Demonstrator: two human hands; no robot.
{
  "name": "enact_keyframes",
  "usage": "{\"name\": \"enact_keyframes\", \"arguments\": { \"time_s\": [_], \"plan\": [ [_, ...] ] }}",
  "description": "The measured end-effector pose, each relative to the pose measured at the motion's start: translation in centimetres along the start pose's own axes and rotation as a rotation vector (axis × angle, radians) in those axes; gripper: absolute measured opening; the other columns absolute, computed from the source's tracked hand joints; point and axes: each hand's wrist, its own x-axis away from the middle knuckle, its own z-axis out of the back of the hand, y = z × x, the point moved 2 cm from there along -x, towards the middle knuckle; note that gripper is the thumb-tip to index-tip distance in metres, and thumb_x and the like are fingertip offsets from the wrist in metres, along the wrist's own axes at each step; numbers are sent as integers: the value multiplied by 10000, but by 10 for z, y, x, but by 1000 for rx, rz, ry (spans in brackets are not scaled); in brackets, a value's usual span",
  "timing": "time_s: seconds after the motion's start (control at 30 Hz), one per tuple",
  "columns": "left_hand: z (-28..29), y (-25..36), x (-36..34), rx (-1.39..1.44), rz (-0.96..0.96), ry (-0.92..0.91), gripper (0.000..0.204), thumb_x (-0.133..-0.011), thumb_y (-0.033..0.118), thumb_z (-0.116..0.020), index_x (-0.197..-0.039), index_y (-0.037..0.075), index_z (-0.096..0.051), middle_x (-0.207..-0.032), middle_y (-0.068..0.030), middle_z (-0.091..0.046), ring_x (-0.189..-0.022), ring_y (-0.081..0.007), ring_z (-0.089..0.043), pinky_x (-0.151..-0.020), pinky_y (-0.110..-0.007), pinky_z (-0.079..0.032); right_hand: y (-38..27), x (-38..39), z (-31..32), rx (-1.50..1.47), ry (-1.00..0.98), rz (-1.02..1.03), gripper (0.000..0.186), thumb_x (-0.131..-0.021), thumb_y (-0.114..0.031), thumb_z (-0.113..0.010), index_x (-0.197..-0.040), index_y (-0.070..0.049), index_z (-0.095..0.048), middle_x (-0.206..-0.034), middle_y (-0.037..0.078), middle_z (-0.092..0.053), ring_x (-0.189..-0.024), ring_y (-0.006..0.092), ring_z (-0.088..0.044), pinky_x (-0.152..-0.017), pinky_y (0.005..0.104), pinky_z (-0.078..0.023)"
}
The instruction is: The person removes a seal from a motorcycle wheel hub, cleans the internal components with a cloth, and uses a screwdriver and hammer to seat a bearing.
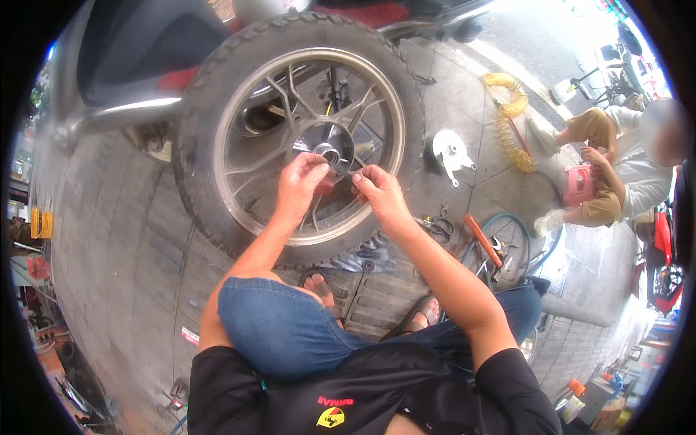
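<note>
A motorcycle wheel (391, 130) with a dark knobby tyre stands upright in front of me. At its hub (329, 138), a metal ring surrounds the centre. My left hand (307, 177) is just in front of and below the hub, thumb and fingers pinched on a small dark piece too unclear to name. My right hand (371, 190) is beside it, lower right of the hub, fingers curled and pinched at the same small piece or one like it; I cannot make out which.
A white disc-shaped part (449, 152), coiled yellow hose (513, 123), orange-handled tool (482, 239) and several tools lie right. A seated person (631, 188) is beside a pink stool (576, 188). A vehicle body (130, 51) is behind the wheel. My sandalled feet are below.
</note>
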Motion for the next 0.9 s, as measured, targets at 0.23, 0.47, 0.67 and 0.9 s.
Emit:
{"name": "enact_keyframes", "arguments": {
  "time_s": [0.23,0.47,0.67,0.9],
  "plan": [
    [14,13,-3,-342,-320,25,217,-939,35,-610,-1154,12,-618,-888,-49,-682,-755,-88,-638,-675,-247,-541,-6,-22,11,52,-40,-54,180,-903,-161,-640,-956,11,-645,-748,30,-623,-629,109,-557,-559,274,-459],
    [24,19,6,-691,-380,-15,312,-886,14,-635,-1194,66,-631,-906,-56,-682,-834,-118,-652,-745,-284,-531,-6,-39,-4,194,-4,72,201,-851,-156,-653,-968,7,-668,-751,71,-663,-640,141,-618,-576,307,-502],
    [-4,32,-1,-777,-453,-117,391,-835,39,-694,-1219,78,-631,-976,-109,-686,-851,-198,-679,-738,-326,-547,-11,-45,33,206,-132,-6,190,-871,-134,-653,-996,5,-683,-730,33,-635,-628,103,-570,-571,262,-466],
    [28,31,6,-702,-455,3,265,-862,39,-684,-1127,40,-669,-891,-112,-703,-748,-154,-680,-679,-293,-539,-10,-35,0,359,-12,269,227,-924,-130,-649,-1107,4,-657,-867,42,-666,-757,115,-599,-684,275,-493]
  ]
}}
